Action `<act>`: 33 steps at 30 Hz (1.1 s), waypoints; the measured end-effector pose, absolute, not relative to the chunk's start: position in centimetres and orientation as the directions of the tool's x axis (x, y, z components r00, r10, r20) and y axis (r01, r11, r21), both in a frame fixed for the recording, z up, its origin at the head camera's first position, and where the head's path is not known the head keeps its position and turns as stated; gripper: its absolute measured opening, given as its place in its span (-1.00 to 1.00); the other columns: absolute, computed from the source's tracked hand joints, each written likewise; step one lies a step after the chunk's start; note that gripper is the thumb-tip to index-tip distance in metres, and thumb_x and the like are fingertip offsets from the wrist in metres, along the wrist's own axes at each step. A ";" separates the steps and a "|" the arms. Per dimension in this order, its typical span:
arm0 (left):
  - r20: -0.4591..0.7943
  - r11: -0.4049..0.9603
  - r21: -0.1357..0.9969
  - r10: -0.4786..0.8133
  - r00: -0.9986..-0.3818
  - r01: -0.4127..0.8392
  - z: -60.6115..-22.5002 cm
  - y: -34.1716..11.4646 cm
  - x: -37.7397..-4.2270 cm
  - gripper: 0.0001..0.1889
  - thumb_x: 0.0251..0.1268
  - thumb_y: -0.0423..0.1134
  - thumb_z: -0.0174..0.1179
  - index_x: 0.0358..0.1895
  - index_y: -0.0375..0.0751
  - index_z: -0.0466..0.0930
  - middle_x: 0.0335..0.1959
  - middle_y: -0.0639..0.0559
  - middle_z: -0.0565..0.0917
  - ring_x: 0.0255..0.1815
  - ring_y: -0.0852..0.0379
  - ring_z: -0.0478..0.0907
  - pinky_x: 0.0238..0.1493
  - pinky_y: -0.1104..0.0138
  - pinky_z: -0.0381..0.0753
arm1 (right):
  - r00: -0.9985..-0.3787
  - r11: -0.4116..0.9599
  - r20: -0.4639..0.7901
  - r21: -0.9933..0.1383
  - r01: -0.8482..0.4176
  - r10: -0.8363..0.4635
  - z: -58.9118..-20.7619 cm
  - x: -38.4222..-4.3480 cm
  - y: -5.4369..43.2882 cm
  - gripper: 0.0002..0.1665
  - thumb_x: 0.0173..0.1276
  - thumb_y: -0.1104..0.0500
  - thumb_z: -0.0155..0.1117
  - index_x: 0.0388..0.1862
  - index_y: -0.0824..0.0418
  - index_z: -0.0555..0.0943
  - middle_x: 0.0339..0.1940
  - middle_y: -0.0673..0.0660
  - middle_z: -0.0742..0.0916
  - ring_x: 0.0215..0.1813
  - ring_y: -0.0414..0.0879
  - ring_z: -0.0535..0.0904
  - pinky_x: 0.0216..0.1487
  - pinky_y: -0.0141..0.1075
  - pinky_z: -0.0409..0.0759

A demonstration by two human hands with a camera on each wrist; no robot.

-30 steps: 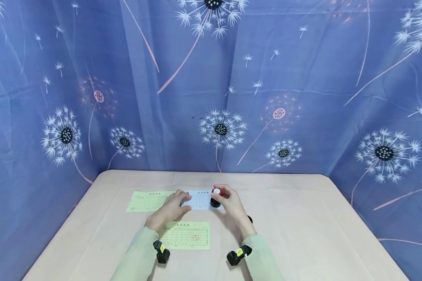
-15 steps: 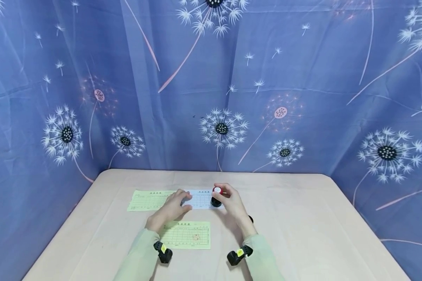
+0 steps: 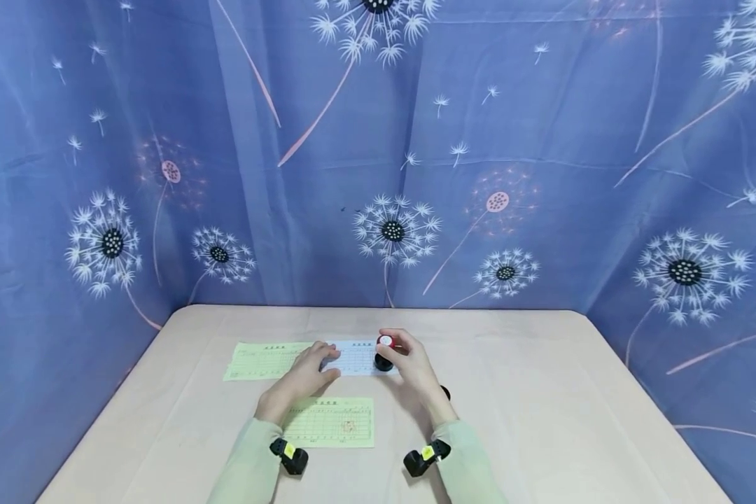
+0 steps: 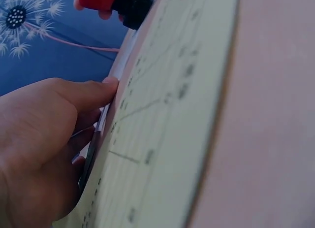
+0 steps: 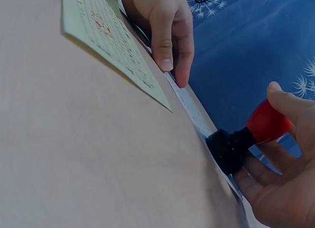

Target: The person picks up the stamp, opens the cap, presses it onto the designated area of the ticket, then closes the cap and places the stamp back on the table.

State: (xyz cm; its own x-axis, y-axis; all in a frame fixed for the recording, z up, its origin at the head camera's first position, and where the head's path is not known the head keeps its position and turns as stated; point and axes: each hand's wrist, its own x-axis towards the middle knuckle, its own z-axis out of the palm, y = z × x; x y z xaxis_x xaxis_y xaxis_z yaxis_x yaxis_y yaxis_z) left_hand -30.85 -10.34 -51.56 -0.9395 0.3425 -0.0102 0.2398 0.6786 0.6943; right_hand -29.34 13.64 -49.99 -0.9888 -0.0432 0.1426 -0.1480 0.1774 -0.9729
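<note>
Grasping a stamp (image 5: 242,139) by its red handle in the right hand (image 3: 421,367), with the thumb to 1 side of the handle and the fingers curled round the other. Holding it upright just left of the right palm, with its black base down at the right end of a blue slip (image 3: 355,358). Resting the left hand (image 3: 307,372) at the left part of that same blue slip, released, with the fingers loosely bent and the thumb pointing toward the right hand. Leaving a stretch of the printed grid in view between the 2 hands. Can see a dark edge (image 4: 87,164) beside the left fingers in the left wrist view, too covered to name. Can see a green slip (image 3: 261,360) just left of the left hand, printed with a grid and partly hidden by that hand. Can also see a marked green slip (image 3: 327,423) on the near side of the left hand, partly behind the left wrist, bearing a red mark (image 3: 349,426) toward its right end. Showing only in part behind the right wrist, a small black object (image 3: 446,393). Wearing 1 small black camera on each wrist, over pale green sleeves (image 3: 469,455). Working on a pale tabletop (image 3: 529,406), with a blue dandelion-print curtain (image 3: 327,245) beyond the hands.
</note>
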 end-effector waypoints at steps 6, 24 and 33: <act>0.000 0.685 0.682 0.351 -0.936 0.256 -51.8 -10.8 -30.7 -0.56 0.45 -0.11 0.17 0.32 -0.10 0.48 0.46 -0.03 0.35 0.55 -0.16 0.14 0.54 -0.10 0.13 | -0.989 0.160 0.126 -0.978 -0.136 -0.071 -47.9 -28.1 13.2 -0.54 0.38 0.21 0.33 0.23 0.28 0.57 0.09 0.30 0.69 -0.05 -0.20 0.63 -0.04 -0.51 0.55; 0.129 0.542 0.767 0.396 -0.909 0.345 -50.1 -11.0 -31.0 -0.68 0.43 -0.30 0.18 0.19 -0.22 0.57 0.31 -0.10 0.47 0.27 -0.10 0.48 0.32 0.01 0.50 | -0.993 0.182 0.120 -0.976 -0.118 0.004 -47.8 -28.6 13.3 -0.58 0.40 0.19 0.31 0.21 0.26 0.59 0.04 0.27 0.71 -0.08 -0.16 0.66 0.02 -0.39 0.58; 0.135 0.544 0.765 0.386 -0.912 0.344 -49.1 -11.1 -30.7 -0.70 0.45 -0.26 0.15 0.18 -0.15 0.60 0.28 0.03 0.51 0.23 -0.05 0.50 0.29 0.04 0.49 | -0.975 0.094 0.165 -0.984 -0.152 0.152 -49.4 -30.0 14.2 -0.55 0.33 0.13 0.39 0.18 0.19 0.62 -0.03 0.16 0.76 -0.20 -0.27 0.65 -0.17 -0.45 0.59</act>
